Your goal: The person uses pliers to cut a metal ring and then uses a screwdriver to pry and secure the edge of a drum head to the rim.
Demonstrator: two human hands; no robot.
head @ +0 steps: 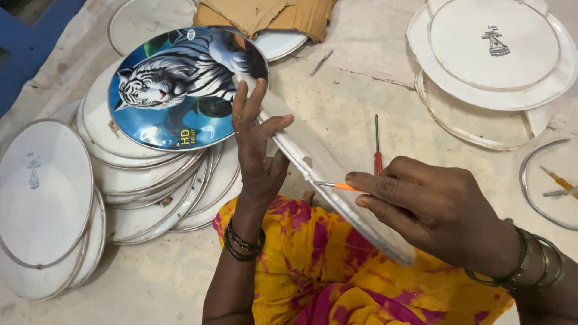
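Orange tool's [338, 186] handle is hidden inside the right hand [433, 207].

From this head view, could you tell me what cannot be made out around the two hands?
- Orange-handled tool: grip end hidden inside the right hand.
- White disc held by the left hand: seen edge-on, face unreadable.
- Metal ring: cut off by the right edge.

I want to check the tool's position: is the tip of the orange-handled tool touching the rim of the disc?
Touching. The head view shows the orange-handled tool in the right hand, its tip meeting the disc's rim.
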